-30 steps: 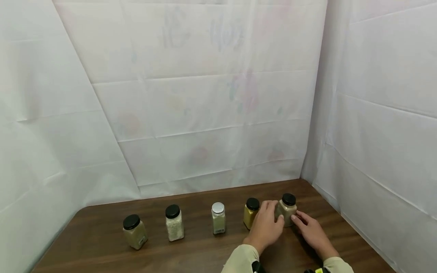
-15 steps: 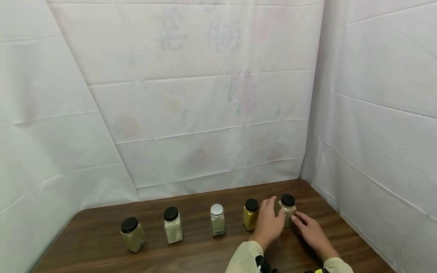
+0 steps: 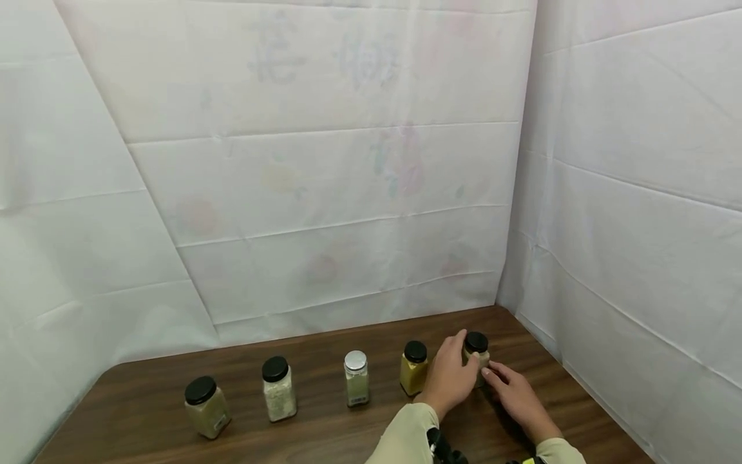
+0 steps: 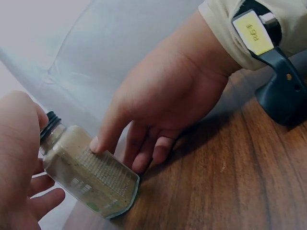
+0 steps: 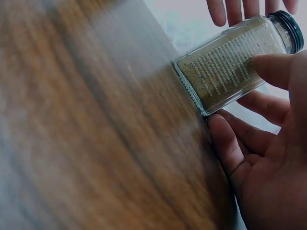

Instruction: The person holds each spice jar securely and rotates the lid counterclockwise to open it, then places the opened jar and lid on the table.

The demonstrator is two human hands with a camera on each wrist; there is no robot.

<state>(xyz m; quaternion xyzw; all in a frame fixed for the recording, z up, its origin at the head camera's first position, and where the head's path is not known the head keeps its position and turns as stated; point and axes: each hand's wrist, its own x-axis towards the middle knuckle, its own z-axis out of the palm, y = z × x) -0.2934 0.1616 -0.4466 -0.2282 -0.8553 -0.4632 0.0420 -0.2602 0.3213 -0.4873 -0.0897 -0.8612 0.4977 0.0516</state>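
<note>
A square glass spice jar [image 3: 477, 357] with a black lid and tan powder stands upright at the right end of a row. My right hand [image 3: 516, 396] holds it from the right. In the right wrist view the right thumb lies on the printed label of the jar [image 5: 220, 67], with the index finger beyond the side. My left hand [image 3: 451, 380] is at its left side, thumb overlapping the jar's front near the lid. The left fingers [image 5: 233, 9] look straight, close along the jar. Between them, the left wrist view shows the jar [image 4: 91, 167] with its base at the table.
Left of the hands, a row of jars stands apart on the wooden table [image 3: 313, 438]: a yellow one [image 3: 413, 370], a silver-lidded one [image 3: 356, 380], a pale one [image 3: 279, 390] and an olive-tan one [image 3: 207, 409]. White sheets [image 3: 348, 193] hang behind and at both sides.
My left hand has shifted right relative to the jar, uncovering more of the yellow jar, and its thumb now overlaps the held jar. The head view has turned slightly right.
</note>
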